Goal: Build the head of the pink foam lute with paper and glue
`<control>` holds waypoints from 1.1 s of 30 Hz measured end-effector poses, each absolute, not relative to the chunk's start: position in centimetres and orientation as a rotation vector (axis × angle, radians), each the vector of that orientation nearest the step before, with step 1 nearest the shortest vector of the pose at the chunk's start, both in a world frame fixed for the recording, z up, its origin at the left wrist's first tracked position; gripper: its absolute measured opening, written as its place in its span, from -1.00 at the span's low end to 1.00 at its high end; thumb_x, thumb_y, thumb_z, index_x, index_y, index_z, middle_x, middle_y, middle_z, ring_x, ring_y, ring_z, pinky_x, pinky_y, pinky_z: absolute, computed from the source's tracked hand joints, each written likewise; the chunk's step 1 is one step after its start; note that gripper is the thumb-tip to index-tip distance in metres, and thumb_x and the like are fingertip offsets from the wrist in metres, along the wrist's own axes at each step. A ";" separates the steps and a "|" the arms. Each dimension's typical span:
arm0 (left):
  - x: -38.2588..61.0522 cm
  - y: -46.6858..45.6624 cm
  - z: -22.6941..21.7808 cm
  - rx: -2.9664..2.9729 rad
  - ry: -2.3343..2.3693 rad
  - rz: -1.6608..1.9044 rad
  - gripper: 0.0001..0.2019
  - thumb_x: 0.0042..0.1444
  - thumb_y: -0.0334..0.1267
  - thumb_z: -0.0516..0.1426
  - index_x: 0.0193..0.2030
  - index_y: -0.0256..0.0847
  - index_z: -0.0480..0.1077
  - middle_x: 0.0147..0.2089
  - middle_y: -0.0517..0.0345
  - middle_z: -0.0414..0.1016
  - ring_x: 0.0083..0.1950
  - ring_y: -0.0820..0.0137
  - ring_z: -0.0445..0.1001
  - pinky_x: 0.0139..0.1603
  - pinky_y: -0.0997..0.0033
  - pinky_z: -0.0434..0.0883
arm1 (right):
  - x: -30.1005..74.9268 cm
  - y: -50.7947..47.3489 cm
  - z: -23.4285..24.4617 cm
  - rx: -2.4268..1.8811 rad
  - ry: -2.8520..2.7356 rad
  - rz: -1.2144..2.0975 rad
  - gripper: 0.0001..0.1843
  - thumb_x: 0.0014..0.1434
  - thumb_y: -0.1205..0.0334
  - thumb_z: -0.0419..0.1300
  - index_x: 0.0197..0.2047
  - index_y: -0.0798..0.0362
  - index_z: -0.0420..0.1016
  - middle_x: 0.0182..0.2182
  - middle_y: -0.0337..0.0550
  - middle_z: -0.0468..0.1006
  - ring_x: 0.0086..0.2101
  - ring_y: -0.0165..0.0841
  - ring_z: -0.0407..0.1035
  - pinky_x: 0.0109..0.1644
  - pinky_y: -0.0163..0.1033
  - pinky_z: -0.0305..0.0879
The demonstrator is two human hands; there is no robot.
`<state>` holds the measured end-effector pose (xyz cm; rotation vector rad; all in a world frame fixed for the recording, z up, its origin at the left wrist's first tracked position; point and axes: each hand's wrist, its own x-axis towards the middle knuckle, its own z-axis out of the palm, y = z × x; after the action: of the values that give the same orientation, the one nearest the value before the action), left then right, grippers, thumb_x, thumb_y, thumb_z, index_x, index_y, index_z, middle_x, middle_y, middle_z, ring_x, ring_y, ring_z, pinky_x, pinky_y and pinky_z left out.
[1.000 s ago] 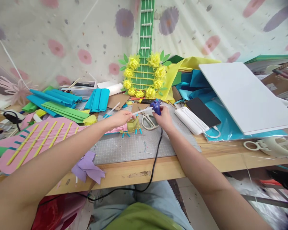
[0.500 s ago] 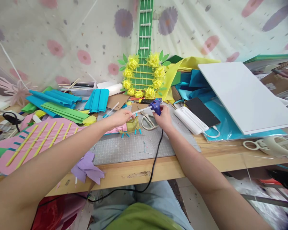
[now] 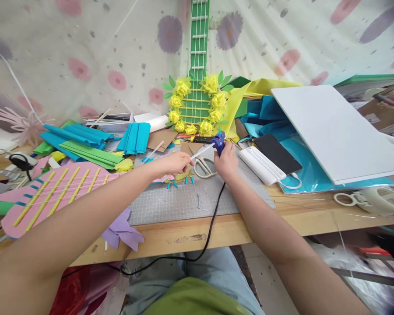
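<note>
A black rubbery cord [image 3: 213, 218] is trailing over the near edge of the grey gridded cutting mat [image 3: 184, 203]. Above the mat's far edge, the left hand [image 3: 172, 163] is pinching its fingers [image 3: 187, 161] on the tip of a translucent white glue stick [image 3: 201, 152]. The right hand [image 3: 226, 162] is clenching the glossy blue plastic glue gun [image 3: 219, 142] carrying that stick. Beyond the mat, a green paper guitar ringed with crinkled yellow flowers [image 3: 197, 107] is standing upright.

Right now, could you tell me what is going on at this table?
A person sits at a craft table. The right hand grips a blue glue gun above the grey cutting mat, while fingers of the left hand pinch the end of the white glue stick at its back. A small yellow piece and scissors lie below them.
</note>
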<state>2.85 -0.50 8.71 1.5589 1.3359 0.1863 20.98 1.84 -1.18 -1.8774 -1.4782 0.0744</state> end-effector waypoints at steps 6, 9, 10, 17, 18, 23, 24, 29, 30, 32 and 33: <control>4.2 0.8 7.9 1.721 1.366 0.302 -0.70 0.20 -0.21 -0.08 -0.45 -0.25 0.35 -0.67 0.29 0.12 -0.68 0.57 0.02 -0.61 0.50 -0.01 | 19.7 1.2 -0.7 -1.845 -1.559 0.006 -0.62 0.09 0.26 0.04 -0.01 0.18 0.18 -0.07 0.17 0.31 -0.18 -0.14 0.31 -0.27 -0.13 0.25; 4.6 1.7 7.0 1.863 1.408 0.347 -0.70 0.15 -0.24 -0.06 -0.52 -0.25 0.36 -0.68 0.23 0.22 -0.65 0.53 0.15 -0.56 0.49 0.09 | 19.4 1.2 -0.7 -1.831 -1.546 -0.009 -0.64 0.11 0.23 0.04 -0.03 0.20 0.18 -0.08 0.18 0.32 -0.18 -0.14 0.32 -0.25 -0.12 0.26; 4.8 1.9 6.8 1.912 1.430 0.344 -0.71 0.14 -0.25 -0.05 -0.53 -0.25 0.36 -0.68 0.21 0.25 -0.64 0.51 0.18 -0.54 0.48 0.11 | 19.4 1.2 -0.8 -1.835 -1.537 -0.010 -0.64 0.11 0.23 0.03 -0.03 0.20 0.18 -0.08 0.19 0.32 -0.18 -0.13 0.32 -0.25 -0.12 0.26; 6.0 1.7 7.0 1.999 1.475 0.324 -0.68 0.16 -0.24 -0.08 -0.52 -0.25 0.38 -0.68 0.19 0.32 -0.60 0.45 0.27 -0.44 0.45 0.19 | 19.7 1.6 -0.8 -1.813 -1.542 -0.017 -0.65 0.13 0.23 0.01 -0.02 0.20 0.18 -0.07 0.21 0.31 -0.16 -0.12 0.32 -0.23 -0.10 0.26; 6.1 1.7 7.1 1.993 1.473 0.331 -0.68 0.16 -0.25 -0.07 -0.52 -0.25 0.38 -0.68 0.19 0.33 -0.59 0.45 0.28 -0.44 0.45 0.20 | 19.7 1.6 -0.8 -1.807 -1.542 -0.016 -0.65 0.13 0.23 0.01 -0.02 0.19 0.18 -0.07 0.21 0.31 -0.16 -0.12 0.32 -0.23 -0.10 0.26; 6.6 1.6 7.7 1.813 1.470 0.328 -0.74 0.13 -0.28 -0.02 -0.53 -0.27 0.35 -0.64 0.18 0.34 -0.65 0.51 0.20 -0.53 0.46 0.16 | 19.8 1.8 -1.1 -1.773 -1.509 0.060 -0.65 0.12 0.19 0.01 -0.04 0.16 0.18 -0.07 0.21 0.30 -0.13 -0.10 0.31 -0.21 -0.07 0.26; 6.6 1.6 8.0 1.739 1.447 0.322 -0.74 0.13 -0.26 -0.02 -0.51 -0.27 0.35 -0.62 0.16 0.37 -0.66 0.52 0.20 -0.54 0.46 0.18 | 20.0 2.0 -1.3 -1.755 -1.487 0.091 -0.65 0.11 0.17 0.02 -0.04 0.14 0.18 -0.07 0.19 0.30 -0.12 -0.09 0.30 -0.20 -0.05 0.27; 5.7 2.4 10.2 1.496 1.295 0.428 -0.63 0.16 0.01 -0.03 -0.32 -0.29 0.38 -0.37 -0.05 0.53 -0.43 0.36 0.48 -0.39 0.39 0.36 | 21.6 3.1 -1.8 -1.565 -1.222 0.354 -0.67 -0.01 0.10 0.12 -0.18 0.03 0.19 -0.17 0.01 0.35 -0.14 -0.19 0.29 -0.20 -0.09 0.28; 5.0 2.9 10.6 1.501 1.307 0.485 -0.63 0.15 0.01 -0.03 -0.28 -0.29 0.39 -0.32 -0.07 0.54 -0.38 0.34 0.50 -0.35 0.37 0.38 | 22.0 3.4 -1.7 -1.520 -1.144 0.476 -0.68 -0.03 0.09 0.13 -0.22 0.01 0.18 -0.24 -0.05 0.37 -0.21 -0.24 0.32 -0.25 -0.14 0.29; 3.3 3.8 10.9 1.567 1.409 0.647 -0.68 0.14 -0.06 -0.01 -0.23 -0.28 0.40 -0.22 -0.06 0.54 -0.32 0.34 0.52 -0.27 0.34 0.40 | 22.6 3.7 -1.3 -1.401 -0.984 0.756 -0.69 -0.05 0.05 0.13 -0.27 -0.01 0.16 -0.38 -0.18 0.37 -0.38 -0.36 0.32 -0.39 -0.25 0.27; 2.3 4.2 10.8 1.633 1.461 0.740 -0.72 0.13 -0.12 0.01 -0.22 -0.27 0.40 -0.18 -0.03 0.53 -0.27 0.35 0.52 -0.22 0.35 0.40 | 22.7 3.7 -1.0 -1.324 -0.917 0.875 -0.68 -0.06 0.03 0.13 -0.29 -0.02 0.16 -0.42 -0.23 0.36 -0.46 -0.42 0.29 -0.45 -0.30 0.24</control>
<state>2.26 4.19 10.80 1.6332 1.4614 0.7404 22.73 3.71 -1.02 -1.3237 -0.9171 0.8748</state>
